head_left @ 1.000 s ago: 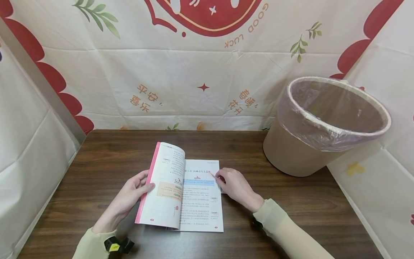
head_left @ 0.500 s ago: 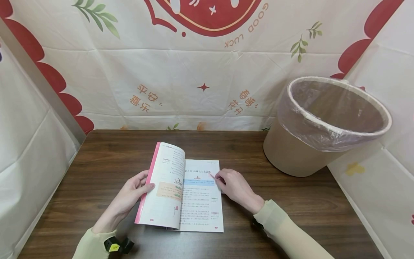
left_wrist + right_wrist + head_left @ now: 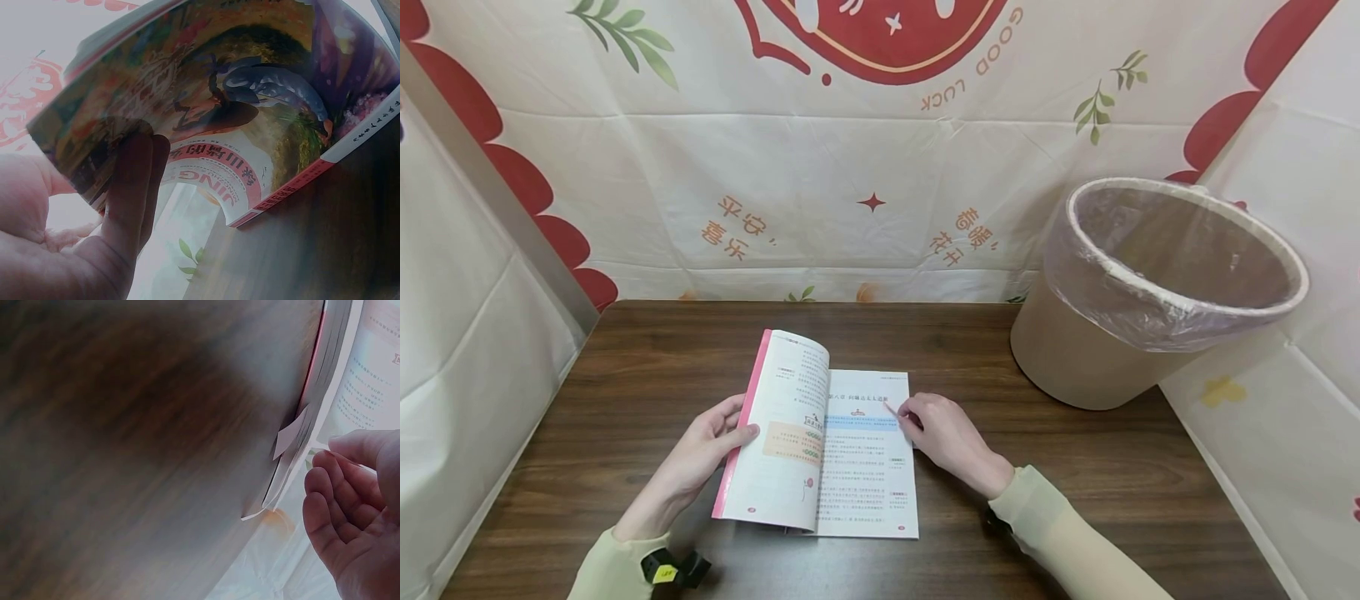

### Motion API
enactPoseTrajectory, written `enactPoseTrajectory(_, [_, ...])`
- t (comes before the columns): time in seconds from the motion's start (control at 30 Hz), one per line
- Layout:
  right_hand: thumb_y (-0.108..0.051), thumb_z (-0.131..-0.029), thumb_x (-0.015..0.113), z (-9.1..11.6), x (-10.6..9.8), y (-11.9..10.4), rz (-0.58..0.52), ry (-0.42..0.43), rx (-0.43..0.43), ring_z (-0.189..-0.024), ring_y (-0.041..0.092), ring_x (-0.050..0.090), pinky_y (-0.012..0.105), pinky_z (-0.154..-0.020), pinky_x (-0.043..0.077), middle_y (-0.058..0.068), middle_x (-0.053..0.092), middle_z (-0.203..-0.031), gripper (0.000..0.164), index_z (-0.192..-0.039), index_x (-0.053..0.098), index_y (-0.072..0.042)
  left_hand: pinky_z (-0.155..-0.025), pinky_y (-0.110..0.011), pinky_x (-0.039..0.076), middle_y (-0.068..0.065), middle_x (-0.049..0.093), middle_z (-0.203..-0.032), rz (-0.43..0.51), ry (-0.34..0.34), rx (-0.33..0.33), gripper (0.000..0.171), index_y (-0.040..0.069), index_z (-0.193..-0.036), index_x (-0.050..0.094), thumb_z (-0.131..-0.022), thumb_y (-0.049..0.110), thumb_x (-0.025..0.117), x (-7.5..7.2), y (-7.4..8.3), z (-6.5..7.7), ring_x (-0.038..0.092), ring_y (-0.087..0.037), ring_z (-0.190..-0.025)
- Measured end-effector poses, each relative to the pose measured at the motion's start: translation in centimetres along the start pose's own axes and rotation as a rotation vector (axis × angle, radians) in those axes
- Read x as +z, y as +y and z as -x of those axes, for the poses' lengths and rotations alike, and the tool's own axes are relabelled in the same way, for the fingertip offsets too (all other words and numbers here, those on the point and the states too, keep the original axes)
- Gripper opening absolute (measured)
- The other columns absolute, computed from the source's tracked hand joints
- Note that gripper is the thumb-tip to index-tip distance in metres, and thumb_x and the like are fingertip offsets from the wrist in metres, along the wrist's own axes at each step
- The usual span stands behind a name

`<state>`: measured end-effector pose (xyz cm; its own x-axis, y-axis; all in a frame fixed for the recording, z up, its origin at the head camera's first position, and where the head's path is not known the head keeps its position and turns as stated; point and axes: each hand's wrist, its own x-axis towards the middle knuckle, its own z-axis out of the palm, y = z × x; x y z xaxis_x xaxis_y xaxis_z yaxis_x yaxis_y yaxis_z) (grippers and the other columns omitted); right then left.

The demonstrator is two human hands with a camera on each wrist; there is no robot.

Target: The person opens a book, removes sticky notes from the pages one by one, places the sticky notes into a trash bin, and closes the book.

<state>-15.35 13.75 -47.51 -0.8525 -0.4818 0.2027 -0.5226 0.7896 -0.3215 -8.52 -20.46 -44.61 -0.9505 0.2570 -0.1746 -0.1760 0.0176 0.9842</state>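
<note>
An open paperback book (image 3: 868, 467) with a pink cover edge lies on the table, its left half raised and curving. My left hand (image 3: 711, 437) grips that raised half, thumb on the page; in the left wrist view, fingers (image 3: 128, 187) lie against the illustrated cover (image 3: 269, 87). My right hand (image 3: 951, 437) is at the right page's outer edge, thumb and index finger pinching a thin pinkish strip (image 3: 892, 407) over the page near the chapter heading. The strip's kind cannot be made out. In the right wrist view, a small pale paper tab (image 3: 290, 434) sticks out from the book's page edges.
A beige waste bin (image 3: 1082, 350) with a clear plastic liner stands at the back right of the brown wooden table (image 3: 647, 358). Printed white cloth (image 3: 820, 167) hangs behind the table and at both sides. A black device with a yellow label (image 3: 664, 572) is on the left wrist.
My right hand has shifted very slightly toward me, and the pinched strip's tip moved a little with it. The left hand and the book have stayed still.
</note>
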Motion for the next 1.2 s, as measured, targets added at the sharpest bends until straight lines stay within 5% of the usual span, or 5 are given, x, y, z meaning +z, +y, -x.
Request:
enactPoseTrajectory(0.7, [-0.018,-0.085,0.072,0.4,-0.21,-0.11,0.012,-0.004,0.01,-0.066,0.004,0.049,0.019,-0.062,0.044,-0.008,0.064,-0.083,0.008,-0.092,0.074,-0.015,-0.078,-0.044,0.054,-0.02,0.061,-0.121,-0.005,0.002,-0.001,0.063,-0.002,-0.145,0.031,-0.094,0.019,0.061,-0.07,-0.12,-0.17,0.067,-0.032,-0.095])
enactPoseTrajectory(1.2, [-0.015,-0.086,0.069,0.9,-0.56,0.29,-0.045,0.102,-0.012,-0.065,0.004,0.047,0.019,-0.058,0.043,-0.012,0.059,-0.078,0.005,-0.087,0.073,-0.015,-0.077,-0.043,0.055,-0.019,0.062,-0.12,-0.004,-0.002,-0.01,0.061,-0.003,-0.144,0.033,-0.094,0.018,0.061,0.17,0.08,-0.15,0.067,-0.03,-0.093])
